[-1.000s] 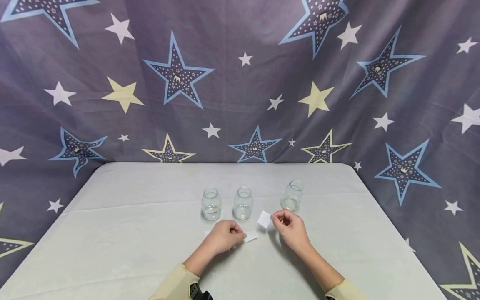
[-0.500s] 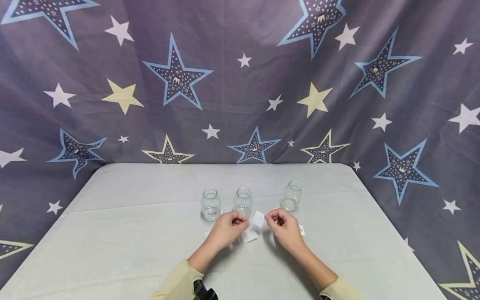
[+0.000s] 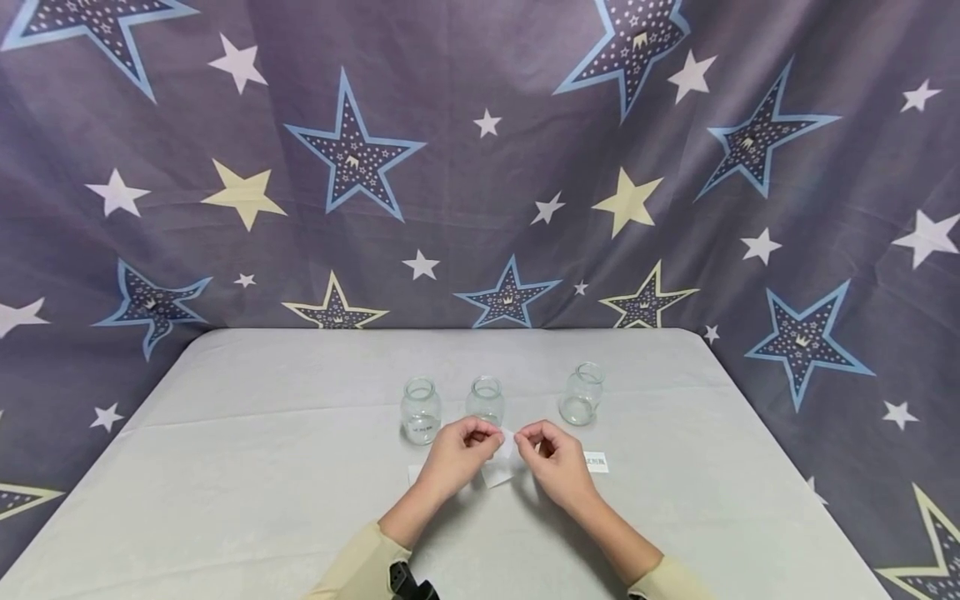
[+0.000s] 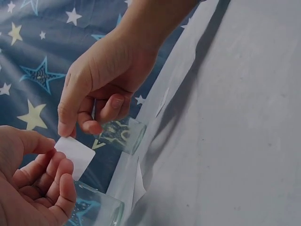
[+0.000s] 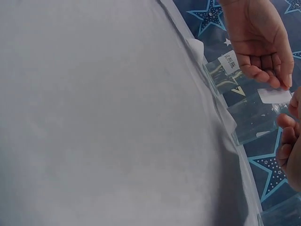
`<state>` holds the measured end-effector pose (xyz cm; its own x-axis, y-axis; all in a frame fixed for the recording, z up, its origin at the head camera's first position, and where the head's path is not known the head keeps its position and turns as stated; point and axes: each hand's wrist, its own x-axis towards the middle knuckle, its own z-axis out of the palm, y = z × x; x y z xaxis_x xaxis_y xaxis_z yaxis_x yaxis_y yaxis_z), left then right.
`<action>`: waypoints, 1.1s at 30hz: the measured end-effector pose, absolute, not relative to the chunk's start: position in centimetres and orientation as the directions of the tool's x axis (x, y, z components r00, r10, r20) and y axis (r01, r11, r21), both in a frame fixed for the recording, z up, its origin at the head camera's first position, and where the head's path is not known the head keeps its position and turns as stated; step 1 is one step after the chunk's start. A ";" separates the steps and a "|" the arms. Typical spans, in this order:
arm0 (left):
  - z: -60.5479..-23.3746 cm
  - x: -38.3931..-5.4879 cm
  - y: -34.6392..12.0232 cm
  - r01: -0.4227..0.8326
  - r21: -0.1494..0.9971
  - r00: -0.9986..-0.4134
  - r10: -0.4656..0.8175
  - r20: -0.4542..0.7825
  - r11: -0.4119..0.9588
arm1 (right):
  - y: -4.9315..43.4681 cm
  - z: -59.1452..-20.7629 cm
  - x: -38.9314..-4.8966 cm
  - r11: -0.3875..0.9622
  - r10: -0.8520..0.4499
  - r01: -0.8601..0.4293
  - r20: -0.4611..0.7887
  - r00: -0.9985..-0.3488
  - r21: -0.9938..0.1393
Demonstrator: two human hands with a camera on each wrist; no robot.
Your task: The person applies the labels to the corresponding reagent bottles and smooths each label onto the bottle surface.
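A small white sticker label [image 3: 507, 448] hangs between both hands above the table. My left hand [image 3: 461, 450] pinches one corner between thumb and index finger. My right hand [image 3: 553, 458] pinches the neighbouring corner, and the fingertips of the two hands nearly meet in the left wrist view. The side of the label [image 4: 77, 155] seen there is blank. Just behind the hands stands a clear glass jar [image 3: 486, 400], partly hidden by the left hand. To its left is another glass jar [image 3: 422, 410] with a printed label on its front.
A third glass jar [image 3: 581, 395] stands farther right. A printed label [image 3: 597, 462] lies on the table beside the right hand. Below the held label lies a white paper piece [image 3: 497, 475], and another paper piece [image 3: 413, 473] is partly covered by the left wrist.
My right hand has brought the label leftward to my left hand. The left hand has risen from the paper on the table and taken a corner. The printed label at right has come into sight.
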<state>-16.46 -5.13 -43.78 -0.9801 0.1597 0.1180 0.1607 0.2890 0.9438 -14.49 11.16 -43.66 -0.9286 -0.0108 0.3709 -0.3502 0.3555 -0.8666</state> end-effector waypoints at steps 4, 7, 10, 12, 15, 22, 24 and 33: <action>-43.8 -16.5 -5.2 0.153 0.946 -0.981 0.159 0.111 0.287 | 10.7 -42.7 -13.9 0.361 -0.039 -0.399 0.414 -0.910 -0.843; -43.7 -16.4 -5.2 0.142 0.951 -0.983 0.154 0.102 0.276 | 10.6 -42.9 -13.8 0.372 -0.068 -0.453 0.463 -0.884 -0.810; -43.7 -16.3 -5.3 0.132 0.956 -0.984 0.151 0.095 0.261 | 10.6 -44.1 -14.4 0.388 -0.088 -0.487 0.495 -0.864 -0.782; -43.7 -16.3 -5.4 0.128 0.960 -0.984 0.151 0.092 0.250 | 10.7 -45.1 -14.8 0.397 -0.100 -0.510 0.517 -0.850 -0.763; -43.8 -16.3 -5.4 0.120 0.963 -0.986 0.146 0.086 0.241 | 10.7 -46.2 -15.3 0.411 -0.119 -0.545 0.550 -0.827 -0.731; -43.8 -16.3 -5.4 0.097 0.969 -0.989 0.131 0.068 0.228 | 10.8 -46.6 -15.4 0.455 -0.165 -0.626 0.631 -0.758 -0.633; -43.8 -16.3 -5.4 0.102 0.968 -0.988 0.133 0.073 0.231 | 10.7 -46.6 -15.4 0.466 -0.169 -0.631 0.638 -0.751 -0.620; -44.0 -16.5 -5.5 0.087 0.968 -0.990 0.130 0.057 0.237 | 10.5 -46.6 -15.4 0.478 -0.171 -0.623 0.631 -0.757 -0.619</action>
